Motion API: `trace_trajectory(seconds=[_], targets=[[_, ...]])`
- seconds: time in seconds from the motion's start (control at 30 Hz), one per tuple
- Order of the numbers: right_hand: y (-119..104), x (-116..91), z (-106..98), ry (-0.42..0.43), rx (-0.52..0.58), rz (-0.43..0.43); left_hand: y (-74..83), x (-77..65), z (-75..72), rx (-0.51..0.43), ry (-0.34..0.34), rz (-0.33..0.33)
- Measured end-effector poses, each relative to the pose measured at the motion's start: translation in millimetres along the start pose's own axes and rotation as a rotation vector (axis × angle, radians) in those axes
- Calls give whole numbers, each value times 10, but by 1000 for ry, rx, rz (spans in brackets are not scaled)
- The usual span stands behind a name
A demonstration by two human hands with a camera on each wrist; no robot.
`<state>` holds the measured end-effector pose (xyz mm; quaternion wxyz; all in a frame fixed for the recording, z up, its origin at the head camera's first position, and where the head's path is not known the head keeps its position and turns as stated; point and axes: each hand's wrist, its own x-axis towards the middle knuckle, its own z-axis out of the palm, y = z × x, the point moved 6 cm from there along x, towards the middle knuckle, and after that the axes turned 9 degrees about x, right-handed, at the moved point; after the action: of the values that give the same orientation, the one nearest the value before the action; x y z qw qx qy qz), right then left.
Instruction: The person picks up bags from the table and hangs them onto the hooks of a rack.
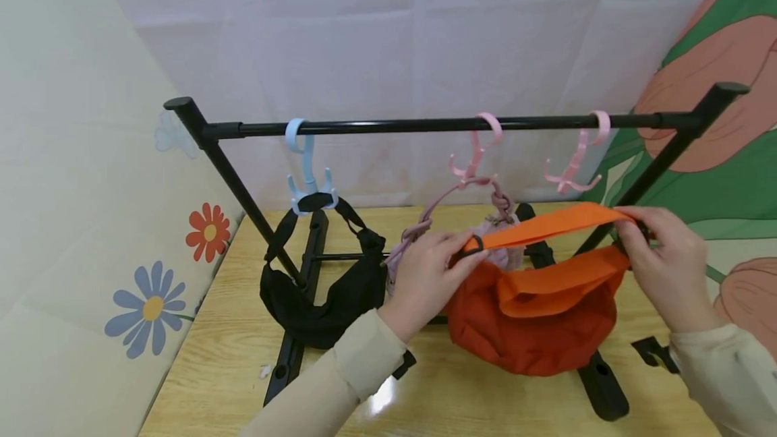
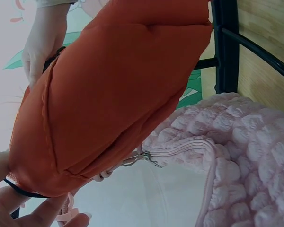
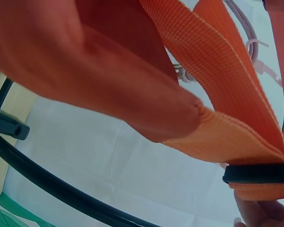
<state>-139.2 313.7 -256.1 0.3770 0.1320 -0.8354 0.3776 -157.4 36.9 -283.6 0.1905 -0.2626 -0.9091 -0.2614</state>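
An orange-red waist bag (image 1: 534,342) hangs between my two hands in front of the rack, its orange strap (image 1: 552,224) drawn across above it. With fingers and thumb, my left hand (image 1: 425,278) pinches the strap's left end by a black ring-like fitting (image 1: 475,245). At the other end my right hand (image 1: 668,258) grips the strap close to a black buckle (image 3: 258,174). Behind the orange bag, a puffy lilac bag (image 2: 255,151) hangs by its twisted handle from a pink hook (image 1: 470,160), partly covered in the head view.
A black rack bar (image 1: 388,127) spans the table (image 1: 206,363). At left, a black bag (image 1: 328,315) hangs from a blue hook (image 1: 309,160). Another pink hook (image 1: 573,160) hangs bare at right. The rack's foot (image 1: 603,386) lies below the orange bag.
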Motion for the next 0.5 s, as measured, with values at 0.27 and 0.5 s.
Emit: trace_trajectory(seconds=[0.27, 0.5], targets=[[14, 90, -23, 32, -11, 23, 45, 73, -33, 45, 22, 2], [40, 148, -52, 58, 18, 28, 79, 131, -58, 51, 47, 14]])
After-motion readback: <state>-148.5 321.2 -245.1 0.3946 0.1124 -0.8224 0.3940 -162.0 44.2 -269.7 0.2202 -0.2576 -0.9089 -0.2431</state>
